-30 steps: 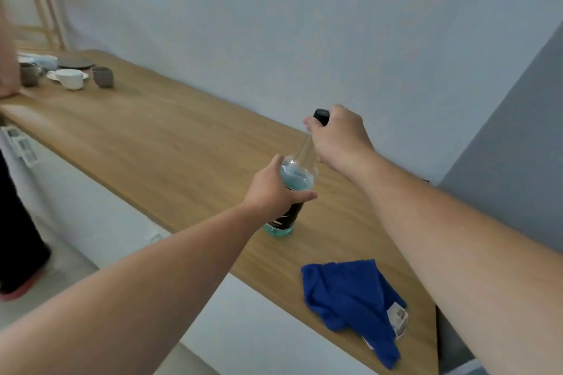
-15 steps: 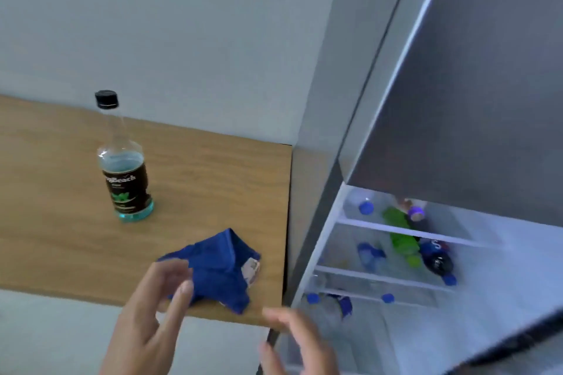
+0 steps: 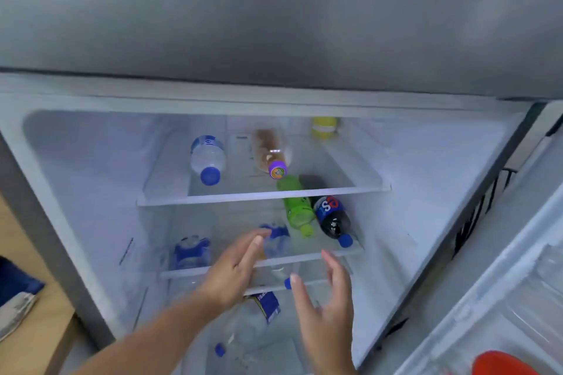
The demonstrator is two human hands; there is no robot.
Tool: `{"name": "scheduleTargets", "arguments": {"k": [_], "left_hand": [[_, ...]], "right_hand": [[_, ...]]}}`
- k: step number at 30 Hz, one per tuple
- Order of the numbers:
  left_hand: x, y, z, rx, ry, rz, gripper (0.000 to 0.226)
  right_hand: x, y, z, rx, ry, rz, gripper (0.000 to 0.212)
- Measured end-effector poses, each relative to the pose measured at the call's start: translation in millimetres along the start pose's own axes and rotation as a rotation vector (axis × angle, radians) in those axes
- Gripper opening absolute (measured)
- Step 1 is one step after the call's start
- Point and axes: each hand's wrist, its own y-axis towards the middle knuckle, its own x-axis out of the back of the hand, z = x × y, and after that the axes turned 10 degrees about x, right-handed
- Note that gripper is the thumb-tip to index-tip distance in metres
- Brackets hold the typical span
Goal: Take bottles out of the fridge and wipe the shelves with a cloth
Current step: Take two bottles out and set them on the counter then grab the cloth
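White plastic lines the open fridge (image 3: 91,179), where bottles lie on their sides: a clear water bottle (image 3: 208,158), a brown bottle with a purple cap (image 3: 271,153) and a yellow-capped one (image 3: 324,127) on the top shelf (image 3: 262,195), and a green bottle (image 3: 297,210) touching a dark cola bottle (image 3: 330,218) on the middle shelf (image 3: 304,257), with more blue-labelled water bottles lower down. Both hands reach in at the middle shelf's front edge, left hand (image 3: 234,271) and right hand (image 3: 324,307) apart, fingers spread and empty, palms facing each other. At far left a blue cloth (image 3: 15,280) lies on the wooden surface (image 3: 33,338) beside the fridge.
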Motion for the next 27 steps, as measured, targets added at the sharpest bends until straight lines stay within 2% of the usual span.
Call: {"name": "scheduleTargets", "arguments": {"k": [2, 5, 8, 10, 13, 16, 17, 18, 21, 23, 25, 27], "left_hand": [[-20.6, 48.9, 5.8, 0.002, 0.027, 0.001, 0.045], [-45.3, 90.1, -11.9, 0.069, -0.109, 0.078, 0.032], [-69.6, 120.9, -19.0, 0.077, -0.153, 0.146, 0.034], [-76.1, 143.6, -10.8, 0.053, -0.144, 0.142, 0.03], [-76.3, 173.4, 0.6, 0.094, -0.253, 0.156, 0.037], [-81.2, 188.3, 6.8, 0.073, -0.284, 0.196, 0.043], [-81.6, 193.3, 9.7, 0.064, -0.291, 0.197, 0.038], [-81.3, 197.0, 12.8, 0.034, -0.25, 0.199, 0.033], [-77.0, 200.0, 25.1, -0.046, -0.089, 0.192, 0.078], [-73.3, 195.7, 31.8, -0.118, 0.15, 0.172, 0.097], [-66.4, 188.7, 37.8, -0.201, 0.33, 0.149, 0.104], [-59.1, 180.3, 40.5, -0.333, 0.508, 0.09, 0.096]], "right_hand": [[-15.1, 20.4, -27.9, -0.032, 0.003, 0.01, 0.069], [-35.9, 45.3, -58.6, -0.06, 0.02, 0.075, 0.067], [-51.3, 74.4, -86.2, -0.028, 0.012, 0.099, 0.065], [-60.4, 93.8, -96.2, -0.015, 0.02, 0.12, 0.067], [-72.2, 111.2, -105.3, -0.004, 0.04, 0.151, 0.069], [-80.8, 119.6, -119.2, 0.029, -0.041, 0.184, 0.063], [-81.8, 121.8, -122.2, 0.042, -0.074, 0.194, 0.061], [-82.2, 122.8, -124.7, 0.047, -0.102, 0.204, 0.06], [-78.8, 120.8, -129.3, 0.048, -0.121, 0.214, 0.062], [-74.3, 117.4, -127.3, 0.014, -0.096, 0.22, 0.061], [-67.1, 109.8, -119.6, -0.032, -0.053, 0.216, 0.059], [-53.7, 94.9, -108.1, -0.12, 0.003, 0.21, 0.058]]}}
